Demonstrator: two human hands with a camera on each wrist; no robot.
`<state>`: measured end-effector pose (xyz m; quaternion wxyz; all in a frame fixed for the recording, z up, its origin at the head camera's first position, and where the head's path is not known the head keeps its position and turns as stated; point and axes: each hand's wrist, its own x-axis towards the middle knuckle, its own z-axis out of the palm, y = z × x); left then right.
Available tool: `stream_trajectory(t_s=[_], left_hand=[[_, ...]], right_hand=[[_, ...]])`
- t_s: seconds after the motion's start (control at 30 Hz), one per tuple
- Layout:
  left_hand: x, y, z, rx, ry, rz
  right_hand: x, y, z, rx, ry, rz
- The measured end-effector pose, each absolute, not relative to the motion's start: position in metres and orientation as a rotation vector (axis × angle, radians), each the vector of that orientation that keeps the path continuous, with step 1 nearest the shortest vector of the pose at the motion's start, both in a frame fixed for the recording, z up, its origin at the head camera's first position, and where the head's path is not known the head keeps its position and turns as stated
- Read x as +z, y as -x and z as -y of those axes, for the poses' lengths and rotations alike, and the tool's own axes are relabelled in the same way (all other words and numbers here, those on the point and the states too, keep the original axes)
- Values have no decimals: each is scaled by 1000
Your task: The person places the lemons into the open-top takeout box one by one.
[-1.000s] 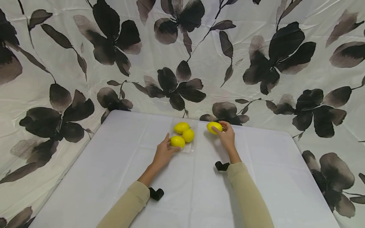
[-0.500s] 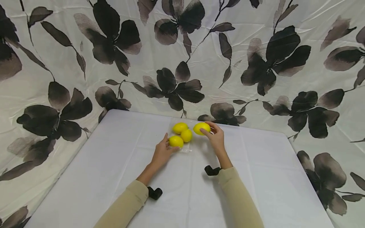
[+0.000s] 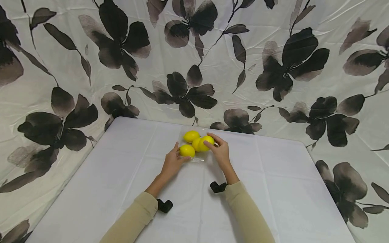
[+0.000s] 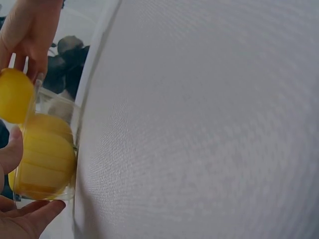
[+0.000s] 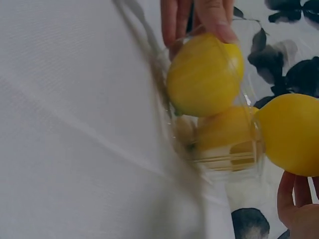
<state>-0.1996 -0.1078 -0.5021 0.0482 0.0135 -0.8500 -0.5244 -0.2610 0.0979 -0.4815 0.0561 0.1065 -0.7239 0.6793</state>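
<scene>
A clear plastic container (image 3: 199, 159) stands near the far edge of the table with three yellow lemons in it: one at the back (image 3: 191, 136), one at the front (image 3: 186, 151), and a third partly covered between them. My left hand (image 3: 172, 164) holds the container at its near left corner, its thumb close to the front lemon. Over the container's right side, my right hand (image 3: 222, 153) grips another lemon (image 3: 206, 143) between thumb and fingers. In the right wrist view this held lemon (image 5: 294, 134) is beside the container's rim, above the tabletop.
A white cloth covers the table (image 3: 170, 219). Behind it hangs a pale curtain (image 3: 231, 77) with dark flowers, close to the table's far edge. A black wrist-worn piece shows at the left cuff (image 3: 165, 206) and another at the right cuff (image 3: 218, 187).
My right hand has carried its lemon leftward, from beside the container to over its right side, where it now hides part of the middle lemon. My left hand keeps its hold on the container.
</scene>
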Motion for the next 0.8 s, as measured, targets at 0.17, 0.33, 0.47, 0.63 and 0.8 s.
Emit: stream_trajectory(t_s=[0.17, 0.33, 0.47, 0.63, 0.8], left_hand=[[-502, 200, 108, -1609, -43, 2590], [-501, 200, 108, -1610, -41, 2585], [-501, 200, 107, -1621, -46, 2591], [-501, 200, 107, -1613, -57, 2594], [-500, 200, 107, -1602, -56, 2593]], right_hand=[[-478, 254, -95, 2047, -457, 2267], [-458, 236, -90, 1977, -643, 2396], [-456, 231, -88, 1980, -707, 2409], [-459, 233, -88, 2070, -668, 2308], [-460, 234, -88, 2126, -563, 2252]])
